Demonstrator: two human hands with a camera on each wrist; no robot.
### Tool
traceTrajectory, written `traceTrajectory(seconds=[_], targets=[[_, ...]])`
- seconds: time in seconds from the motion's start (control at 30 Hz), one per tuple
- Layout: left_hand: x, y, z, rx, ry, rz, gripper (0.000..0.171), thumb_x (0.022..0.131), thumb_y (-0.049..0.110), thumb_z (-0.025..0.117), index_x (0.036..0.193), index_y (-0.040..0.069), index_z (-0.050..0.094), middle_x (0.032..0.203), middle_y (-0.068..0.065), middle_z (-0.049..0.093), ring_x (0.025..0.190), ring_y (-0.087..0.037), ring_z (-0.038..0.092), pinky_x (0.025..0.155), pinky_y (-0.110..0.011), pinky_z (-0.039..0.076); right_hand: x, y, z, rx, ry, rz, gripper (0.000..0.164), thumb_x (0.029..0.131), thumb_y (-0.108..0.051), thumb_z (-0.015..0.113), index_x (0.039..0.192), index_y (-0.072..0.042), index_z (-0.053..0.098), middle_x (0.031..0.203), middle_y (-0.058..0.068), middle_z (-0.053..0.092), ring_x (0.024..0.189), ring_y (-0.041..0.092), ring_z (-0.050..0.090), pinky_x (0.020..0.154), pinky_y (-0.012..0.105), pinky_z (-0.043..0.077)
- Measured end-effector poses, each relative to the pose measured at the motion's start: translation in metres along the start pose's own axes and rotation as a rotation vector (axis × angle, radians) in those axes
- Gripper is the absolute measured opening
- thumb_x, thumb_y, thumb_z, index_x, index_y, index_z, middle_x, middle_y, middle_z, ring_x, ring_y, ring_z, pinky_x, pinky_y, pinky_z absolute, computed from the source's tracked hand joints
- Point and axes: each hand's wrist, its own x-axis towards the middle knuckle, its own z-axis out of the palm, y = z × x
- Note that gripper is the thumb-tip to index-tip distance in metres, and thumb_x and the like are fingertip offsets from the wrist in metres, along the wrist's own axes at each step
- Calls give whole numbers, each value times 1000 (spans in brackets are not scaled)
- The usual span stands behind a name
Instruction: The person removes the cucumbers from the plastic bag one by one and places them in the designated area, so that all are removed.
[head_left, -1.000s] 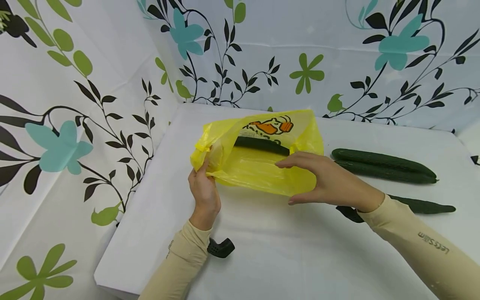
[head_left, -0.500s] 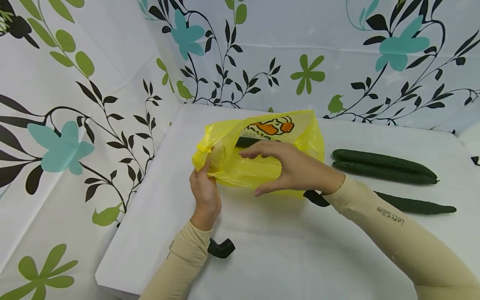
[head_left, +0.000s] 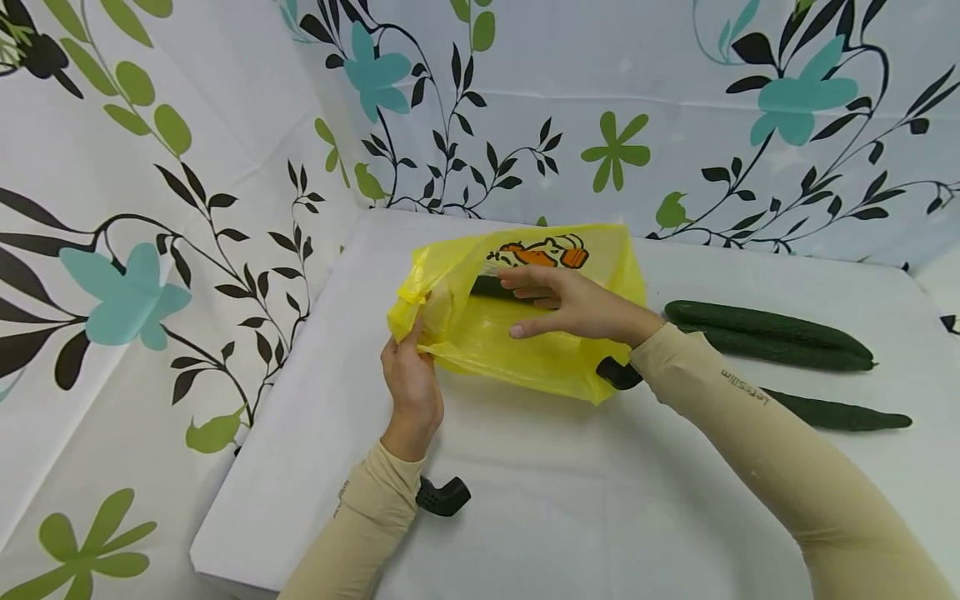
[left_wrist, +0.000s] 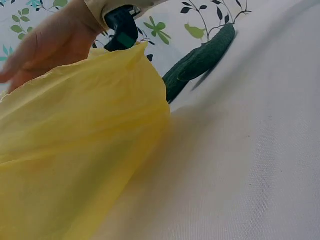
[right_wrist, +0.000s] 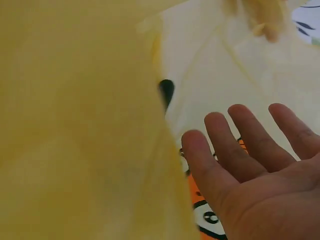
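A yellow plastic bag [head_left: 517,354] with an orange cartoon print lies with its mouth toward me. My left hand [head_left: 412,387] pinches the bag's left edge between thumb and fingers. Inside shows part of a dark green cucumber [head_left: 491,287], the rest hidden by my right hand [head_left: 573,304]. That hand is at the bag's mouth, fingers spread and holding nothing. Seen from the right wrist, the fingers [right_wrist: 215,130] are extended beside the yellow film. From the left wrist, the bag's side [left_wrist: 85,145] fills the lower left.
Two cucumbers lie side by side [head_left: 765,321] on the white table [head_left: 540,500], right of the bag. Nearer me is another cucumber [head_left: 847,411], partly behind the right sleeve. Black wrist devices show at the left wrist [head_left: 444,497] and right wrist [head_left: 618,373]. Patterned cloth hangs behind.
My right hand has moved left from the bag's right side to in front of the cucumber inside, then turned and risen slightly at the bag's mouth. The left hand keeps its hold.
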Motion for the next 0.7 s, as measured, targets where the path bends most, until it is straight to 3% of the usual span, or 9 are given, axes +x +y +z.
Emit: traceTrajectory(seconds=[0.1, 0.23, 0.4, 0.7], targets=[[1, -1, 1, 10, 0, 3, 32, 108, 19, 43, 122, -4, 61, 114, -9, 57, 108, -23, 53, 100, -36, 41, 5, 12, 0, -25, 18, 41, 79, 89, -33, 81, 155, -18, 40, 155, 4, 42, 143, 24, 38, 117, 45, 29], [1, -2, 2, 20, 9, 4, 28, 107, 16, 41, 110, -3, 61, 103, -7, 56, 99, -20, 53, 94, -36, 42, 12, 24, 0, -168, 54, 72, 86, 86, -47, 80, 157, -18, 38, 157, -1, 40, 145, 22, 34, 117, 47, 26], [0, -3, 2, 20, 10, 1, 27, 107, 15, 41, 109, -2, 61, 101, -7, 57, 96, -20, 55, 95, -37, 43, 19, 31, 1, -331, 84, 118, 94, 83, -60, 77, 157, -17, 38, 159, -1, 36, 147, 22, 30, 117, 48, 26], [1, -4, 5, 24, 3, 7, 26, 107, 14, 41, 106, -1, 63, 99, -6, 57, 94, -19, 54, 93, -36, 43, 24, 38, 0, -404, 72, 217, 99, 83, -62, 75, 160, -17, 32, 163, 4, 30, 148, 28, 28, 118, 51, 23]])
